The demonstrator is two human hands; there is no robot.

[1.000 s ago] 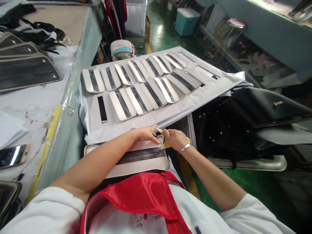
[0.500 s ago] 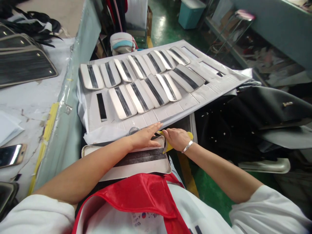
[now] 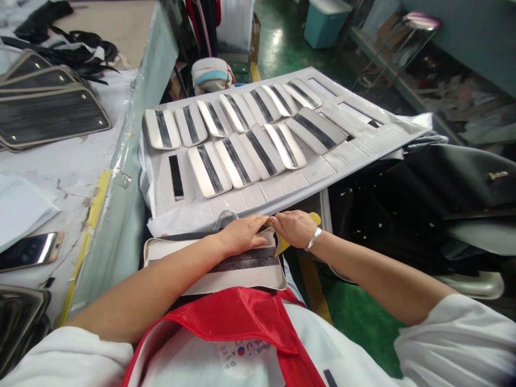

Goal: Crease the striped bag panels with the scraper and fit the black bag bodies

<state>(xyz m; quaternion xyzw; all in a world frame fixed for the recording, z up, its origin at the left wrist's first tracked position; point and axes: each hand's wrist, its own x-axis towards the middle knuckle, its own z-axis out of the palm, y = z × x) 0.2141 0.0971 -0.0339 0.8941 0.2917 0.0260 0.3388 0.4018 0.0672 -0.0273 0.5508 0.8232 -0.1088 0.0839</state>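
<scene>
A white tray-like panel (image 3: 245, 280) with raised rounded edges and a dark stripe along its middle lies across my lap. My left hand (image 3: 244, 235) rests over its far right part, thumb spread on the panel and fingers stretched towards the far corner. My right hand (image 3: 295, 228) is closed around a yellow tool (image 3: 284, 246), beside the panel's right end. The tool's lower tip points at that edge; its exact kind is hidden by the fingers. The fingertips of both hands meet near the corner. A silver bracelet (image 3: 313, 239) circles my right wrist.
Ahead, a board covered in white sheeting (image 3: 163, 207) bears several striped white panels (image 3: 209, 172). The left table holds a phone (image 3: 30, 251), dark panels (image 3: 52, 115) and black strips (image 3: 86, 45). Black material (image 3: 403, 199) lies to the right. A stool (image 3: 421, 22) stands farther back.
My left fingers have come down towards the panel's far corner and now meet my right fingertips. The right hand keeps hold of the yellow tool. The view has shifted slightly left.
</scene>
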